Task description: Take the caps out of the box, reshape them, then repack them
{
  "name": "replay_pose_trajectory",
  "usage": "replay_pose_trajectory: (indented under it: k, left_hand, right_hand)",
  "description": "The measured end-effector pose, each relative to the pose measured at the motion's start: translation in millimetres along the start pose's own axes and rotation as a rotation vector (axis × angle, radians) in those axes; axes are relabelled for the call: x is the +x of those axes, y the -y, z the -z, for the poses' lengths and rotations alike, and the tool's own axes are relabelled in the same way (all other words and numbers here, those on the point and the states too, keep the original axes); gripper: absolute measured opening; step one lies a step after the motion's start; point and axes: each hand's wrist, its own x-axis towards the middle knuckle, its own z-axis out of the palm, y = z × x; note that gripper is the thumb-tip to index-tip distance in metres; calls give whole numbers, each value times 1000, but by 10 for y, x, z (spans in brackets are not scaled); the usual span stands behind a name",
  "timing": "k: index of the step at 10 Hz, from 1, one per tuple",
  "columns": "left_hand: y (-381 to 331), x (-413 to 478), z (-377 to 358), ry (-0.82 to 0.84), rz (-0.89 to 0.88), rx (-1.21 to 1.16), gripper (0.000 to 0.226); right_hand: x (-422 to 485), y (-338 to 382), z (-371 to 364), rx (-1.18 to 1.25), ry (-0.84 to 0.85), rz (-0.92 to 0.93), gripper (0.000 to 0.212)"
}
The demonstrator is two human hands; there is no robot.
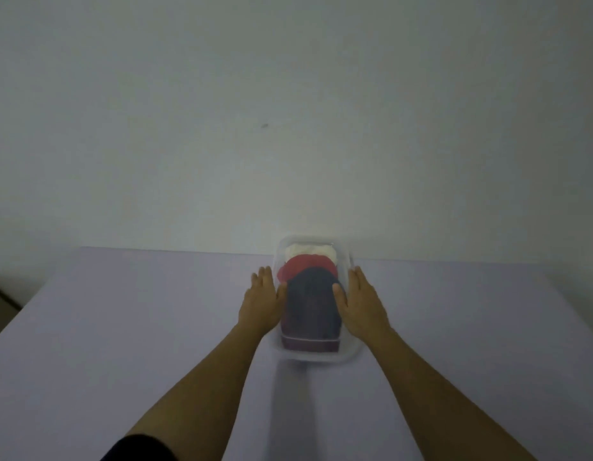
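Lilac counter: my left hand point(260, 301) and right hand point(361, 304) flank the box point(316, 358), grips wide; I'd lift the navy cap point(313, 301) gently.

Bare left grip point(260, 302), bare right grip point(363, 306), bare forearms point(202, 371), black left sleeve point(138, 449)

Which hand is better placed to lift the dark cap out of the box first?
Probably the right hand: its thumb lies over the box rim on the dark cap; the left hand rests outside the wall.
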Motion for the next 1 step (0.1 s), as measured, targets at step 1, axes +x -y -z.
replay_pose_trajectory:
  k: [1]
  left_hand:
    - [-301, 31, 338, -66, -119, 23, 60]
  right_hand:
    - [93, 382, 319, -64, -33, 82, 62]
